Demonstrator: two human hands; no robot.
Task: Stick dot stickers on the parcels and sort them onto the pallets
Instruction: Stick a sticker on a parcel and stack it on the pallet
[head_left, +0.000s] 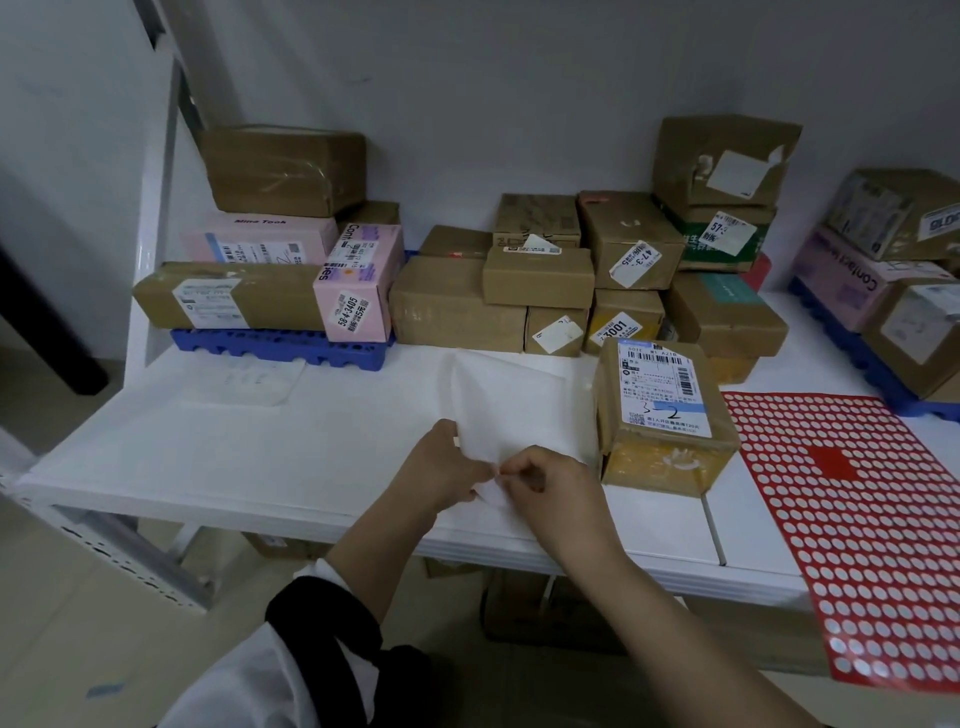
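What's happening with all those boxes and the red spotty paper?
A person's left grip and right grip pinch the near corner of a white sheet on the table. A labelled box stands just right of it, beside the red dot sheet. More parcels sit stacked on blue pallets behind.

Sticker sheet (857, 519) right of nearest parcel (665, 415)

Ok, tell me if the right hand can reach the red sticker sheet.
Probably yes: the red sticker sheet lies uncovered beside the parcel, nothing over it; but the right hand is pinching a white paper.
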